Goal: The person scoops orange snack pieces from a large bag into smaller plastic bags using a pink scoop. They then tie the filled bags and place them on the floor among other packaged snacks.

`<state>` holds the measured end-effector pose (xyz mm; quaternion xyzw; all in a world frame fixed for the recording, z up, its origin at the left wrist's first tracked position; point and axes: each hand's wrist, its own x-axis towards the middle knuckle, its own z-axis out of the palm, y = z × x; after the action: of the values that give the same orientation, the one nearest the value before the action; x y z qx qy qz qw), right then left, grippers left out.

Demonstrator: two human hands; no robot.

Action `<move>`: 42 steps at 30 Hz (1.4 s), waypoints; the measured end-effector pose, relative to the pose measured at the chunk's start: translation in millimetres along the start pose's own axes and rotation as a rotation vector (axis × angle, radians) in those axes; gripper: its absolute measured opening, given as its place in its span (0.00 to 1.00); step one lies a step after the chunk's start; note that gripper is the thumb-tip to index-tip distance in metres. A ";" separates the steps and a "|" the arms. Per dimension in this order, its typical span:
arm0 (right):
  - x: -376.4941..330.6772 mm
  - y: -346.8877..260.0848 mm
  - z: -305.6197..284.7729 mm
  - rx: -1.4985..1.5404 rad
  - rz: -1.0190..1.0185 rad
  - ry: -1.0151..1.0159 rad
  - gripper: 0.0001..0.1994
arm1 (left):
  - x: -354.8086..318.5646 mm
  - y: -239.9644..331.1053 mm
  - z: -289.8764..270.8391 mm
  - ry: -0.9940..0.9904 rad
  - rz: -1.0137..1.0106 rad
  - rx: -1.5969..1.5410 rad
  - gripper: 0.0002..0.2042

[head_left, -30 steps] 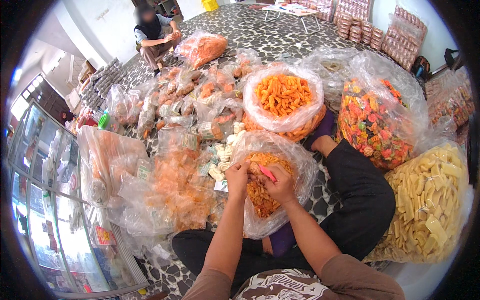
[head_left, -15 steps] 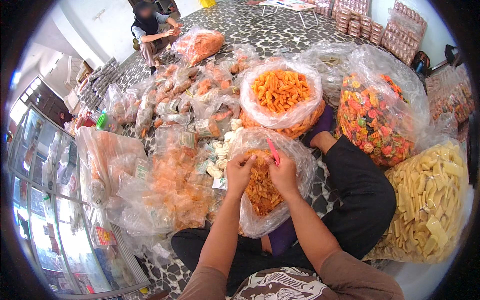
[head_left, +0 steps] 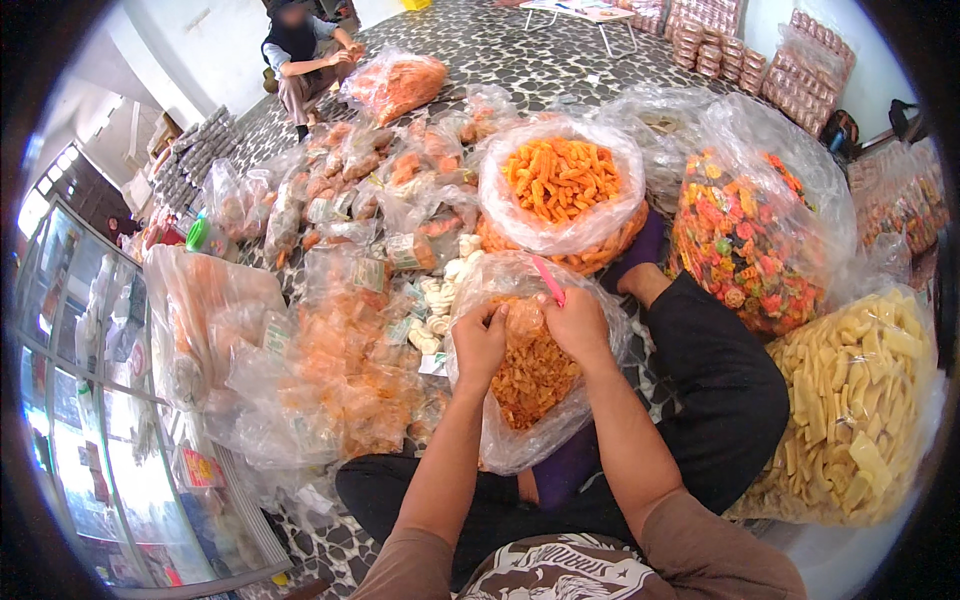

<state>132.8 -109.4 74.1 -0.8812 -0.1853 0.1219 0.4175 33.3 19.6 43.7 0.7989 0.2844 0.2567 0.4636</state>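
Note:
My left hand and my right hand are above a large open clear bag of orange-brown chips. Between them is a small clear plastic bag with orange contents, its edges pinched in the curled fingers of both hands. A slim, flat pink tool sticks up from my right hand, held along with the bag's edge; its kind is unclear. Just beyond stands a bag rim around orange puffed snacks.
Filled small packs heap up on my left, beside a glass case. Right of me stand bags of colourful snacks and pale yellow sticks. At the back left a person crouches by a bag of orange snacks.
My left hand has drawn slightly left and my right hand slightly right, so they are a little farther apart. The pink tool now leans more to the left.

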 end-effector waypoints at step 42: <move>-106.6 -41.7 221.9 0.576 -0.009 -0.337 0.13 | -104.6 -182.9 -219.8 1.018 -0.143 -0.064 0.12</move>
<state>-54.7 22.5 -24.8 -0.6936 -0.2138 0.3114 0.6133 -228.3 152.6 -37.5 0.5366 0.5198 0.5896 0.3070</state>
